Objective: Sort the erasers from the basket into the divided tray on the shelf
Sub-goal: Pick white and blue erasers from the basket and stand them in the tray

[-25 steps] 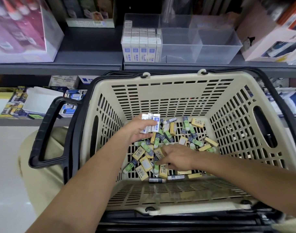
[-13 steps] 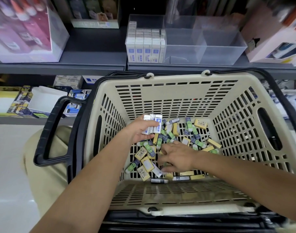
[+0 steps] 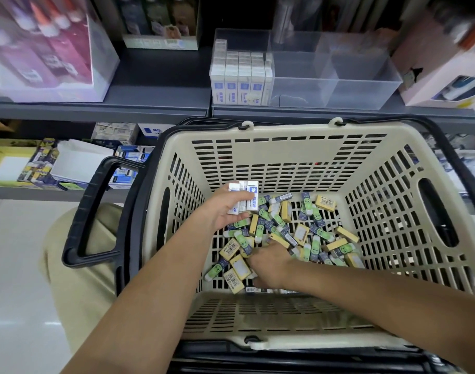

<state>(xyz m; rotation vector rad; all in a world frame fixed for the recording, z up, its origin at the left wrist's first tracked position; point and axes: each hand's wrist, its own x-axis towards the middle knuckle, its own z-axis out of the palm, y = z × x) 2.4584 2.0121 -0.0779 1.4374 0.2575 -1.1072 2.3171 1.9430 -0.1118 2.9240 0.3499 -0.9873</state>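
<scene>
Grey shelf (image 3: 155,98): clear plastic divided tray (image 3: 366,87) at 12 o'clock, one compartment full. Left hand (image 3: 225,209) grips white erasers (image 3: 246,197); right hand (image 3: 271,268) grip unclear; pile (image 3: 298,233) unsorted in beige slotted basket (image 3: 285,149).

We see a grey upper shelf (image 3: 155,98) carrying a clear divided tray (image 3: 366,87). Its left compartment is packed with upright white-and-blue erasers (image 3: 240,76). Well apart to the left stands a pink display box (image 3: 42,49), with a smaller carton (image 3: 160,28) further back between them. A pale box (image 3: 447,71) sits near the tray's right end. On the lower shelf (image 3: 42,193) we find a yellow box (image 3: 7,163), an open white box (image 3: 77,166) and blue-and-white packs (image 3: 131,157) side by side.
</scene>
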